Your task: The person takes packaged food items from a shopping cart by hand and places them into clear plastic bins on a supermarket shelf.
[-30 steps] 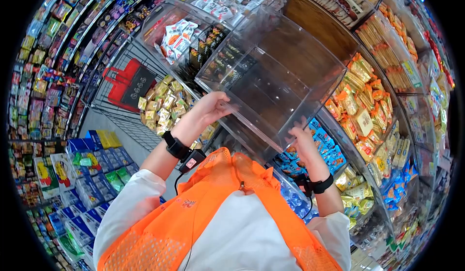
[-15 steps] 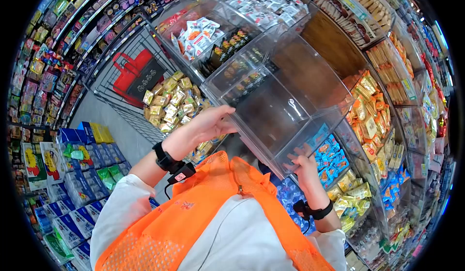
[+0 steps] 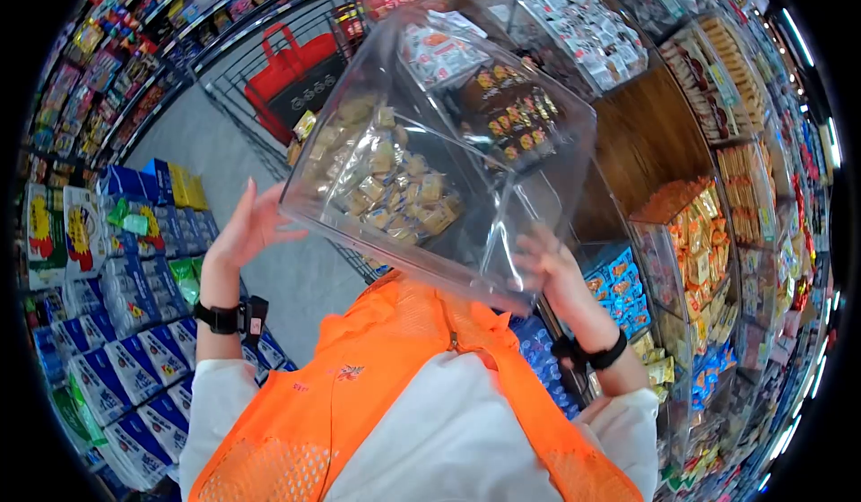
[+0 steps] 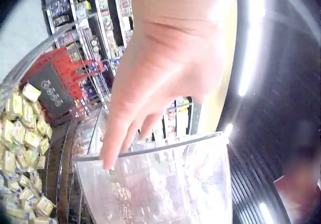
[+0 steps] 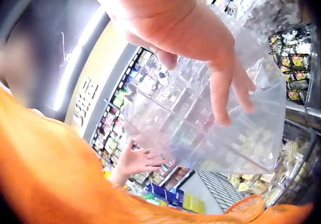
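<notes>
A clear plastic box [image 3: 404,242] is held up tilted in front of the orange vest, and packets show through its walls. My left hand [image 3: 247,233] is beside its left corner with fingers spread; in the left wrist view that hand [image 4: 160,78] has its fingertips at the rim of the box [image 4: 165,184], but whether they touch it is unclear. At the lower right corner, my right hand [image 3: 552,273] lies blurred against the box. The right wrist view shows the right hand [image 5: 200,43] with extended fingers on the clear wall [image 5: 190,123].
A wire cart [image 3: 242,134] with a red bag [image 3: 291,63] stands at the left, gold packets [image 4: 17,133] near it. A bare brown wooden surface [image 3: 641,139] lies right of the box. Bins of blue packets [image 3: 619,291] and orange packets [image 3: 700,251] flank it; stacked blue packs [image 3: 134,305] stand at left.
The box has turned and tilted, moving left over the gold packets. My left hand has come off its front edge and moved left with fingers spread. My right hand remains at its right corner.
</notes>
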Motion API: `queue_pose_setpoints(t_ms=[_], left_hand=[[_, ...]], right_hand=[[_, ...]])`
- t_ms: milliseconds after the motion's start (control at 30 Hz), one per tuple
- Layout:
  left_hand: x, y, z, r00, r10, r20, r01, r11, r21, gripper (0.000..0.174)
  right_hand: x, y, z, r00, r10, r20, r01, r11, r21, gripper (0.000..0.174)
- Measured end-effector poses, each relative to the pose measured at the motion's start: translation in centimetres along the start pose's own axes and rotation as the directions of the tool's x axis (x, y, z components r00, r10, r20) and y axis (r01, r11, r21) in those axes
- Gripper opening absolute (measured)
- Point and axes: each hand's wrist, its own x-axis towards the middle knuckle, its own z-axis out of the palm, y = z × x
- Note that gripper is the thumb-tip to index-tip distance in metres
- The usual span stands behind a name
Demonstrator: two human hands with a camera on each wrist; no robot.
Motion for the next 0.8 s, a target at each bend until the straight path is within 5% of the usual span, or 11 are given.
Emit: queue_pose_setpoints(t_ms=[67, 267, 333, 400, 433, 467, 533, 667, 700, 733, 800], left_hand=[[-2.2, -2.1, -1.0, 0.997, 0.052, 0.057, -0.054, 0.998, 0.018, 0.071], [-3.8, -10.8, -2.7, 0.996, -0.052, -0.071, 0.033, 0.969, -0.244, 0.067], [-2.4, -12.4, -2.0, 0.976, -0.091, -0.198, 0.033, 0.96, -0.279, 0.065], [-0.2, -14.0, -1.6, 0.94, -0.128, -0.316, 0.024, 0.949, -0.315, 0.065], [0.8, -15.0, -1.5, 0.897, -0.156, -0.414, 0.013, 0.944, -0.328, 0.063], [1.9, -15.7, -1.6, 0.845, -0.182, -0.502, 0.0, 0.94, -0.341, 0.062], [3.4, -16.2, -1.5, 0.851, -0.183, -0.493, 0.036, 0.956, -0.292, 0.061], [5.7, -17.7, -2.5, 0.845, -0.19, -0.5, 0.082, 0.97, -0.231, 0.062], [6.2, -18.0, -2.5, 0.854, -0.184, -0.487, 0.077, 0.97, -0.23, 0.062], [6.4, -18.1, -2.8, 0.834, -0.189, -0.518, 0.12, 0.979, -0.164, 0.062], [6.8, -19.3, -4.1, 0.822, -0.199, -0.533, 0.203, 0.978, -0.051, 0.062]], right_hand=[[4.3, -0.8, 0.8, 0.998, -0.003, 0.062, 0.013, 0.988, -0.153, 0.066], [16.3, -3.2, 4.6, 0.964, 0.115, 0.238, 0.049, 0.806, -0.59, 0.065], [20.9, -2.1, 4.8, 0.972, 0.046, 0.232, 0.123, 0.736, -0.666, 0.057], [24.6, -2.1, 5.7, 0.954, 0.03, 0.297, 0.238, 0.525, -0.817, 0.049], [28.3, 0.0, 4.7, 0.927, -0.169, 0.336, 0.376, 0.456, -0.807, 0.034], [28.7, -0.6, 5.5, 0.92, -0.168, 0.355, 0.392, 0.445, -0.805, 0.034], [29.0, -1.9, 7.0, 0.894, -0.099, 0.437, 0.448, 0.161, -0.88, 0.023], [34.4, 0.6, 5.8, 0.916, -0.14, 0.376, 0.396, 0.164, -0.904, 0.023], [33.2, 0.2, 6.7, 0.892, -0.169, 0.42, 0.429, 0.018, -0.903, 0.025], [29.8, -0.9, 9.0, 0.939, -0.189, 0.289, 0.301, 0.037, -0.953, 0.027], [32.1, 1.1, 7.9, 0.892, -0.188, 0.411, 0.413, -0.031, -0.91, 0.026]])
